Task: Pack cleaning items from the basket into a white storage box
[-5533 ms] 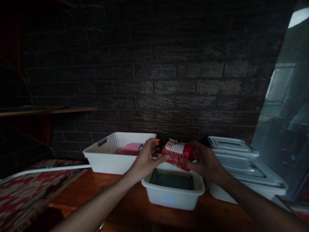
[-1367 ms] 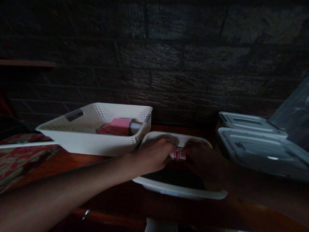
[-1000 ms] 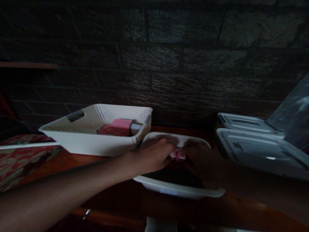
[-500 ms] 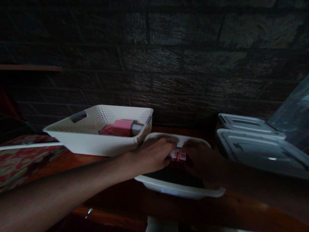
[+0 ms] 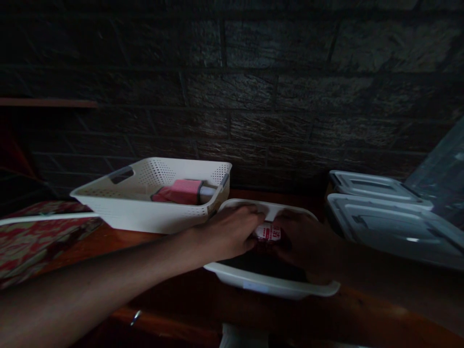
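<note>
A red packet with a white printed label shows between my two hands, above a white tub. My left hand is closed on the packet's left side, fingers curled down. On the other side my right hand grips it too, though this hand is in deep shadow and its fingertips are hidden. The inside of the tub is dark, and I cannot make out what lies in it.
Left of the tub stands a white perforated basket holding a pink cloth item. Lidded boxes are at the right. A dark brick wall rises behind the wooden surface; patterned fabric lies far left.
The packet's label has turned slightly between my hands. Both hands keep their grip, and the whole view has shifted a little.
</note>
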A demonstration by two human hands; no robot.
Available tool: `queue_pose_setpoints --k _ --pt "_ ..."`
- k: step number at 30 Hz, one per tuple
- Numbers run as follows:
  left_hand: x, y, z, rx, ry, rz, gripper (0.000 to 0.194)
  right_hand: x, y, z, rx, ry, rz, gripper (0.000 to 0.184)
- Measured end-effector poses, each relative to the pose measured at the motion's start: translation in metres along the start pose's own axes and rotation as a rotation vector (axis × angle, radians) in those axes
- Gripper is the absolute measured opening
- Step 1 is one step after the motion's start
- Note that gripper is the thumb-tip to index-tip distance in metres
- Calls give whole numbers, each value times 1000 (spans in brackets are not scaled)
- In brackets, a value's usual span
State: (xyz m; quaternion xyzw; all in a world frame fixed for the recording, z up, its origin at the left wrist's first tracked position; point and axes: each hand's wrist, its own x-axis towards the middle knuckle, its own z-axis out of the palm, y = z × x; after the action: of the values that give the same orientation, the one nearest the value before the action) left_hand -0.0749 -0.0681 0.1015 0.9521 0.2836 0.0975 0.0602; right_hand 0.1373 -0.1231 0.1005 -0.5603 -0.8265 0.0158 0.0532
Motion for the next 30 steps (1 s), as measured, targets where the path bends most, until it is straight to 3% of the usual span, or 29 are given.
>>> queue_pose_setpoints --k 7,14,21,30 --pt "-3 -2 -6 13 31 8 30 -2 -1 -8 14 -28 -3 34" --pt "-5 -6 -13 11 34 -6 18 -5 3 -21 -1 -17 22 31" --pt "6 -10 5 -13 -22 20 14 1 4 -12 6 -69 -49 24" --pt "7 -18 21 -19 42 28 9 -3 1 1 -128 -21 35 21"
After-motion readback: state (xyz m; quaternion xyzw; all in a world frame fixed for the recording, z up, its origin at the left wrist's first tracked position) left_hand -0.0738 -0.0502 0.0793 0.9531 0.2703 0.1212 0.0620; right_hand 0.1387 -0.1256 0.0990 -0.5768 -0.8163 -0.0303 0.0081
